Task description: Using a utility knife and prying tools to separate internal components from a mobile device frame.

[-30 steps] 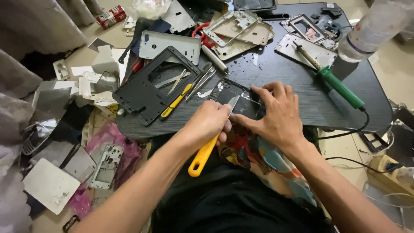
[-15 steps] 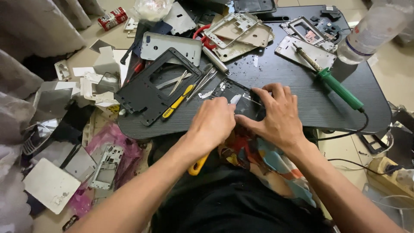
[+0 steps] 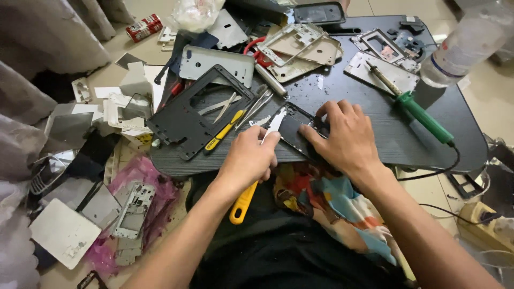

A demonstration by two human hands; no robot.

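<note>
The left hand (image 3: 250, 160) is closed around a yellow-handled blade tool (image 3: 243, 202), its metal tip (image 3: 276, 120) laid against the edge of a dark phone panel (image 3: 296, 130); the right hand (image 3: 345, 138) presses flat, fingers spread, on that panel (at the black table's (image 3: 375, 115) near edge); a green soldering iron (image 3: 423, 115) lies well apart.

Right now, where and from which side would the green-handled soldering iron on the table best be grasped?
Grip the soldering iron by its green handle, coming from above and from the cord end at the lower right. The handle lies flat and bare on the black table, while the metal tip rests on a silver phone plate.
</note>
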